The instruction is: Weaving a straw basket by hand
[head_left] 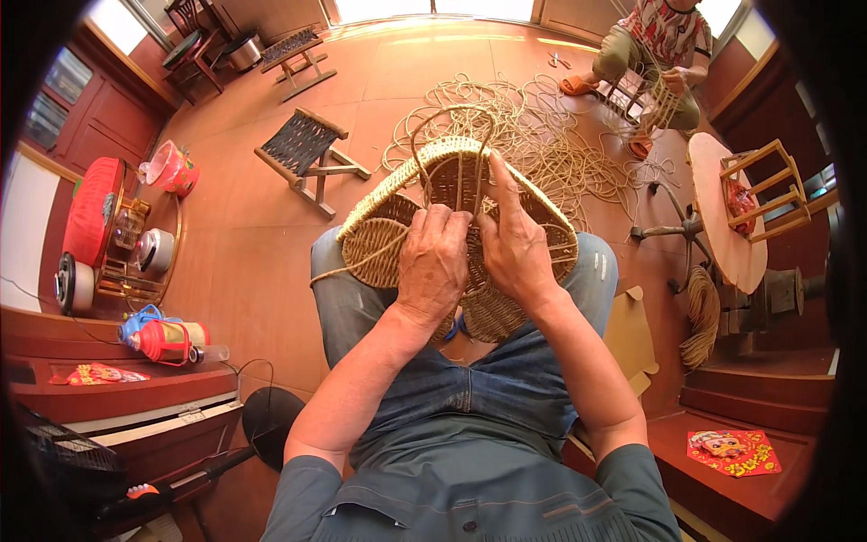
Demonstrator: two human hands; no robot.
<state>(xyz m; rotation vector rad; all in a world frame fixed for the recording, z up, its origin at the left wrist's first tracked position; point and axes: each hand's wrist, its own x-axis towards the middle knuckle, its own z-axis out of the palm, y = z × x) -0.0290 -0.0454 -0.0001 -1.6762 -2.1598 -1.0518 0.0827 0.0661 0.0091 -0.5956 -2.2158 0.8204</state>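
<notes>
A woven straw-coloured basket [368, 251], divided into several rounded compartments, rests across my thighs. A tall cord-wrapped loop [418, 135] rises from its far side. My left hand [433, 257] is closed at the basket's middle, its fingertips pinching the cord; a loose length of this cord [336, 272] trails out to the left over the basket. My right hand [517, 248] grips the basket just beside it, index finger stretched up toward the far rim and thumb near the left fingertips. What lies under the fingers is partly hidden.
Tangled cord [542, 135] covers the floor ahead. A folding stool [302, 149] stands front left; another person [655, 63] sits far right, handling cord. At right are a round table [722, 217] and a cord bundle [703, 316]. Thermos flasks [172, 341] stand at left.
</notes>
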